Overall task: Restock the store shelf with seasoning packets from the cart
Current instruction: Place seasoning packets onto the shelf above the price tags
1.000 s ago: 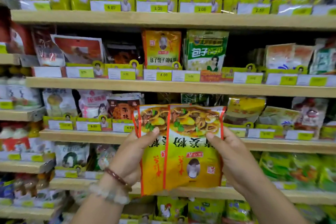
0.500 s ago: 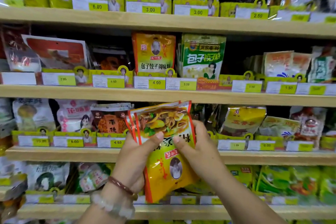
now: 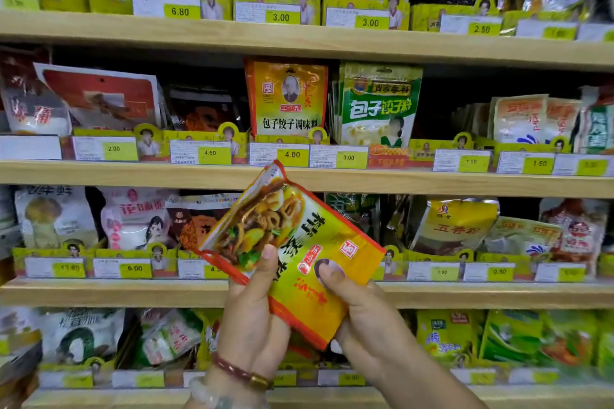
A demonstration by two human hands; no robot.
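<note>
I hold a stack of yellow seasoning packets (image 3: 309, 242) with red borders and a picture of a noodle dish, tilted with the top end up to the left. My left hand (image 3: 255, 319) grips the stack from below, thumb pressed on its front. My right hand (image 3: 362, 315) pinches its lower right end, thumb on the front. The stack hangs in front of the third wooden shelf (image 3: 99, 292), before a dark gap (image 3: 352, 209) between the packets standing there. The cart is out of view.
Four wooden shelves carry rows of seasoning bags behind yellow price-tag holders (image 3: 292, 154). An orange bag (image 3: 287, 98) and a green bag (image 3: 380, 103) stand on the shelf above. A yellow bag (image 3: 455, 226) leans right of the gap.
The two packets, held side by side a second ago, have been brought together into one stack. The stack then tilted to the left and rose slightly while the view moved closer.
</note>
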